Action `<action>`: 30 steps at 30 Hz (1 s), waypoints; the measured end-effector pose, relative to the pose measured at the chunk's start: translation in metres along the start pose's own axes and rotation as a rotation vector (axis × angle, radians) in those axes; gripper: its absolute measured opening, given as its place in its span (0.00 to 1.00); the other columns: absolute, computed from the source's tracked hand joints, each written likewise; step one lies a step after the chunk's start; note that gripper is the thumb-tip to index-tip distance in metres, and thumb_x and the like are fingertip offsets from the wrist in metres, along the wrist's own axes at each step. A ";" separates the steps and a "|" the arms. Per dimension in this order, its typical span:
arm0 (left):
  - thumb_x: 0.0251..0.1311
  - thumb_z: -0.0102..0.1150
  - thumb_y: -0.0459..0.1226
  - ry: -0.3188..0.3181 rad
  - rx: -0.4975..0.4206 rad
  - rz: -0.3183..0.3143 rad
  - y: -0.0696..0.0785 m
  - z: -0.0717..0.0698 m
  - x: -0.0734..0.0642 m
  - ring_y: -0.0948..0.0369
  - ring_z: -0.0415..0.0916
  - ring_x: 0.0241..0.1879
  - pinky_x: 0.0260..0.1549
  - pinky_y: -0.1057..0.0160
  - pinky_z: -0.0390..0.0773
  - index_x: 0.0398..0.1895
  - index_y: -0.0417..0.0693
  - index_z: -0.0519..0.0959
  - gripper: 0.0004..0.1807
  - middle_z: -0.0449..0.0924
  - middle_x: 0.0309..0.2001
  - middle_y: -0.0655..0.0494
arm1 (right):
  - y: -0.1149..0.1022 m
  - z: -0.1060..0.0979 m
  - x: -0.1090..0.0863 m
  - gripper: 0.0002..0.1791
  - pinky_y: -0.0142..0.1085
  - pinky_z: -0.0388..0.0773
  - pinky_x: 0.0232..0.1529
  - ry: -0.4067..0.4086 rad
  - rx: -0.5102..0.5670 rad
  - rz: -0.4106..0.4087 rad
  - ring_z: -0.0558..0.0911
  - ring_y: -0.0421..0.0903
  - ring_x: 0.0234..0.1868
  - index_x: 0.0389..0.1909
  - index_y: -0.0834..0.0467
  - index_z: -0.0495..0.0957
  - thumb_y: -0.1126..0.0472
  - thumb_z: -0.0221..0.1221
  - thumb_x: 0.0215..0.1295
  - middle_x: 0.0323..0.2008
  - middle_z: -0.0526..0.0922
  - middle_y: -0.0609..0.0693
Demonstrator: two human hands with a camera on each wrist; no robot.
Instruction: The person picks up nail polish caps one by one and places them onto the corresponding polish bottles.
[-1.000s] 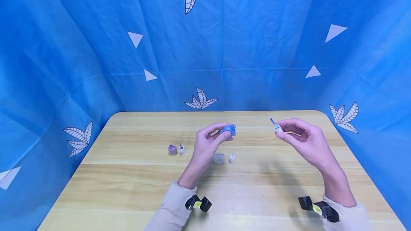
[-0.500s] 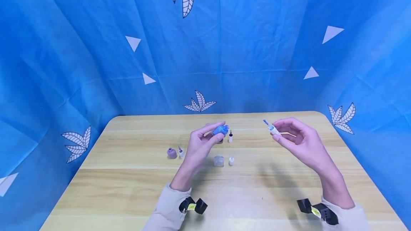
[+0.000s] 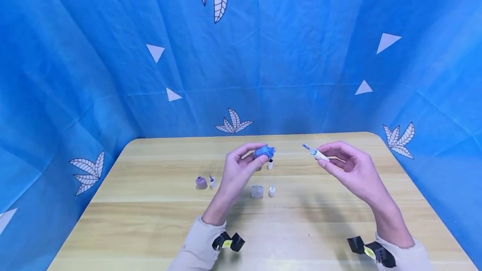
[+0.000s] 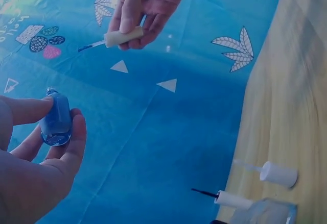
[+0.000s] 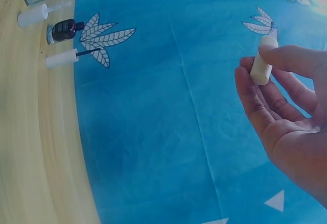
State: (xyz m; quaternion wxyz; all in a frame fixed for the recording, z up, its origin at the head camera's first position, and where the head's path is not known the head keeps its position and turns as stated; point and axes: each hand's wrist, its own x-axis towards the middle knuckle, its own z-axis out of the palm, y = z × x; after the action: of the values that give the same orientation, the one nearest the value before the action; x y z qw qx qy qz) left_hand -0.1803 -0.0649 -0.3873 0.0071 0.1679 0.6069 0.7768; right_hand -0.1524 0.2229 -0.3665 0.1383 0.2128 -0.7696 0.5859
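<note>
My left hand (image 3: 236, 168) holds a blue nail polish bottle (image 3: 265, 151) by its sides between thumb and fingers, tipped with its uncapped neck to the right. In the left wrist view the thumb presses on the blue glass (image 4: 57, 116) near the neck. Across from it, my right hand (image 3: 352, 170) pinches a white nail polish brush cap (image 3: 320, 155). Its blue-coated brush (image 3: 306, 147) points left and slightly up at the bottle, with a gap between them. Both hands are raised above the table.
On the wooden table (image 3: 150, 221) stand a purple polish bottle (image 3: 201, 182) with its brush cap (image 3: 212, 182), and a clear bottle (image 3: 257, 192) beside a white cap (image 3: 272, 191). A dark bottle (image 5: 64, 30), mostly hidden in the head view, has its brush cap (image 3: 270, 164) alongside.
My right hand has brought the brush left, closer to the bottle, and tilted it lower. The left hand shifted left, then slightly back right. The dark bottle's brush cap has come into view.
</note>
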 end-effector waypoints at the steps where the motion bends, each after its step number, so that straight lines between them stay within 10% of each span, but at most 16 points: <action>1: 0.67 0.65 0.28 -0.003 0.008 0.007 0.001 0.000 0.001 0.51 0.83 0.53 0.43 0.66 0.87 0.57 0.37 0.81 0.16 0.79 0.58 0.43 | 0.000 0.000 0.000 0.17 0.32 0.84 0.51 0.004 -0.008 0.000 0.87 0.43 0.43 0.50 0.69 0.81 0.81 0.65 0.60 0.44 0.86 0.54; 30: 0.63 0.67 0.25 -0.040 0.063 -0.004 -0.003 -0.005 -0.003 0.49 0.83 0.53 0.54 0.55 0.84 0.54 0.35 0.84 0.16 0.82 0.54 0.43 | 0.004 0.008 0.001 0.15 0.37 0.84 0.53 -0.018 0.138 -0.022 0.86 0.48 0.48 0.50 0.71 0.82 0.80 0.64 0.62 0.49 0.85 0.60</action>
State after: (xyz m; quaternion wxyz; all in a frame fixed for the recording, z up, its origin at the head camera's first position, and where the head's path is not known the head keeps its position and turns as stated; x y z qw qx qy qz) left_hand -0.1796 -0.0689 -0.3917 0.0157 0.1824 0.6313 0.7536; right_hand -0.1547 0.2162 -0.3715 0.1230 0.2355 -0.7263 0.6340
